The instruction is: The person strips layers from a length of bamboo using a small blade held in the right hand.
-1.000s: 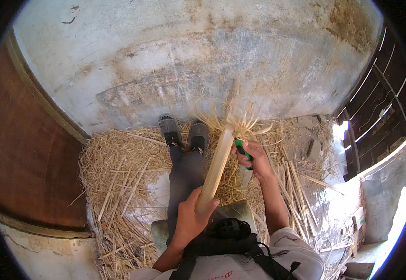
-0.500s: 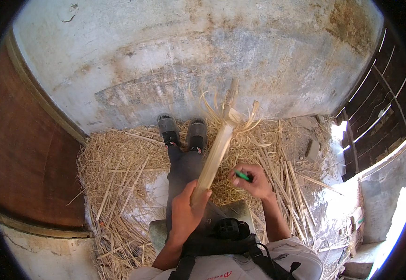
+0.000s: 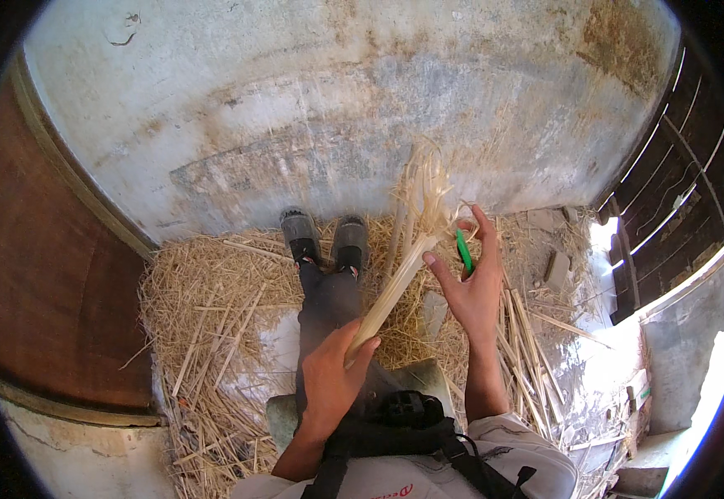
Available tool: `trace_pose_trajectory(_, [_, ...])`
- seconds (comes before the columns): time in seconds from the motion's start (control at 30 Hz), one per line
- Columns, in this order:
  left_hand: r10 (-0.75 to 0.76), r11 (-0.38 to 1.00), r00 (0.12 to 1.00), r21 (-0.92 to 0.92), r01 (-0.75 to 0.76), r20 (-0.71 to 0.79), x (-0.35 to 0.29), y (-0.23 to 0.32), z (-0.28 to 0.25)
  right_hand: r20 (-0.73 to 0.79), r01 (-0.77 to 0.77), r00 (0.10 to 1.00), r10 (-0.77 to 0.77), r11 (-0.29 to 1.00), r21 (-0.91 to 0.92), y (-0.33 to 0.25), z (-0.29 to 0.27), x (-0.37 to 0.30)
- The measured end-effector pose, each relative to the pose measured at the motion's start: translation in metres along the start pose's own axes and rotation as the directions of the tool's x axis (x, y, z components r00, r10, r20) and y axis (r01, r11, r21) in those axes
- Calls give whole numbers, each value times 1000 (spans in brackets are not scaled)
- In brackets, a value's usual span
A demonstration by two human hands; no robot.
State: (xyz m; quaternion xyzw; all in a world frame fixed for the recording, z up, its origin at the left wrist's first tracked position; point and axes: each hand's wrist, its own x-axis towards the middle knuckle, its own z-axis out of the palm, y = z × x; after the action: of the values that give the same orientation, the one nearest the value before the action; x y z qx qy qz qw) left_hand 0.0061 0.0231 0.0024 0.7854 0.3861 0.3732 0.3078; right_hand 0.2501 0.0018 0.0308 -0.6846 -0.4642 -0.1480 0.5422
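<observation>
My left hand [image 3: 334, 376] is closed round the lower end of a pale split bamboo piece [image 3: 391, 291], which slants up and to the right. At its far end stands a tuft of thin curled shavings [image 3: 427, 195]. Beside that end is my right hand [image 3: 477, 287], with thumb and forefinger spread round it; the thumb tip lies at the bamboo's edge. A green-handled tool [image 3: 463, 252] is tucked in this hand against the palm. I cannot make out its blade. Behind the shavings a stick [image 3: 396, 233] leans toward the wall.
Straw-like shavings [image 3: 204, 274] cover the floor. Long bamboo strips [image 3: 524, 358] lie to the right, near a brick [image 3: 557, 269]. A stained wall [image 3: 320, 108] rises in front of my shoes [image 3: 299, 229]. A brown panel [image 3: 54, 249] stands at left.
My right hand has moved up and forward from near my lap to the shavings end, its fingers opening out. The bamboo has tilted further right, and its shavings are now bunched upward.
</observation>
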Motion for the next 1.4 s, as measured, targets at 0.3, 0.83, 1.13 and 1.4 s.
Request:
trace_pose_trajectory(0.3, [16,998,1000,53,-16,12,6,-18,-19,473,-361,838,272,927,106,23,-16,-2])
trace_pose_trajectory(0.83, [79,941,995,324,-95,63,36,-29,-69,177,72,980,-86,994,83,28,-30,-10])
trace_pose_trajectory(1.13, [77,870,903,414,-268,423,67,6,-91,662,263,698,-272,958,116,-6,0,-25])
trace_pose_trajectory(1.4, [210,780,866,456,-428,454,83,21,-103,681,238,675,-283,958,162,3,7,-24])
